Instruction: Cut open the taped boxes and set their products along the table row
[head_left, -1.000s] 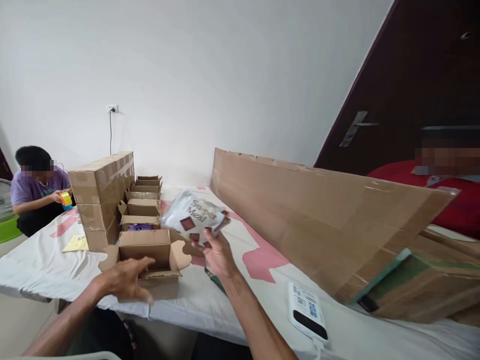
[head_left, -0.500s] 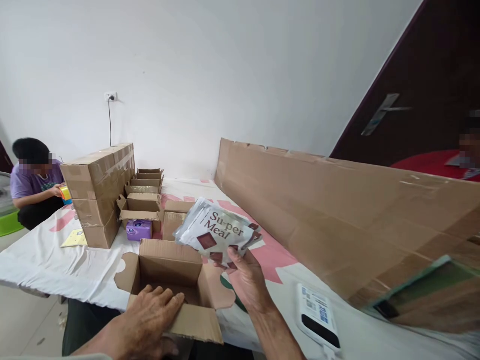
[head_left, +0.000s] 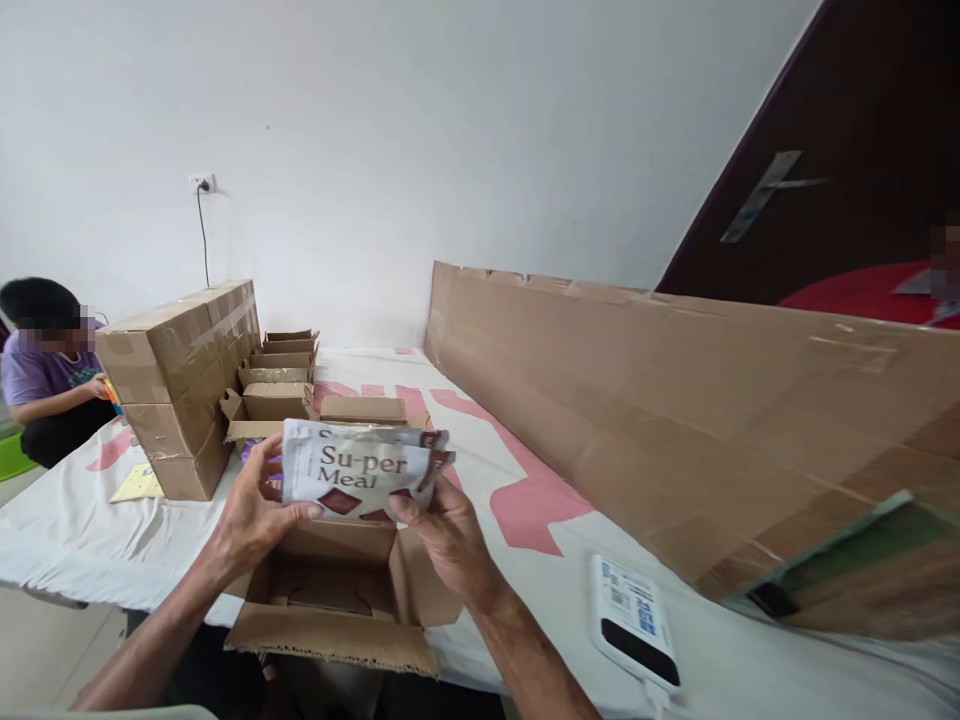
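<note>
Both of my hands hold a stack of white "Su-per Meal" pouches [head_left: 360, 470] just above an open small cardboard box [head_left: 337, 600] at the table's near edge. My left hand [head_left: 255, 505] grips the stack's left end, thumb under it. My right hand [head_left: 442, 530] pinches the right end. The box looks empty inside, flaps spread outward.
A row of open small boxes [head_left: 277, 385] runs back beside stacked sealed cartons [head_left: 180, 380]. A long cardboard sheet [head_left: 675, 400] stands along the right. A white power bank [head_left: 634, 625] lies at my right. One person sits far left, another in red at far right.
My left hand left the box's front flap and took hold of the pouches. The pouches came down and leftward over the open box, which slid nearer the table edge.
</note>
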